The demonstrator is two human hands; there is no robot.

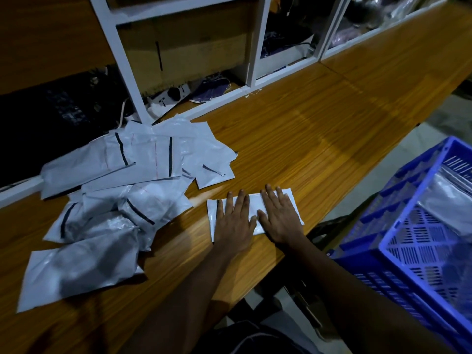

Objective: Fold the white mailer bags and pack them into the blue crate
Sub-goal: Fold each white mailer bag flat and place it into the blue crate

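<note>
Head view. Wooden table (319,139) across the frame. Blue crate (378,284) off the table's near right edge, pale bags (449,198) inside. Loose pile of white mailer bags (115,200) on the table's left part. Folded mailer bag (254,203) flat at the table's near edge. Left hand (233,226) and right hand (279,221) side by side, fingers straight, palms pressed flat on that bag, gripping nothing.

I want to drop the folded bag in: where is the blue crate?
In the head view the blue crate sits at the lower right, off the wooden table's near edge, just right of the right hand.
</note>
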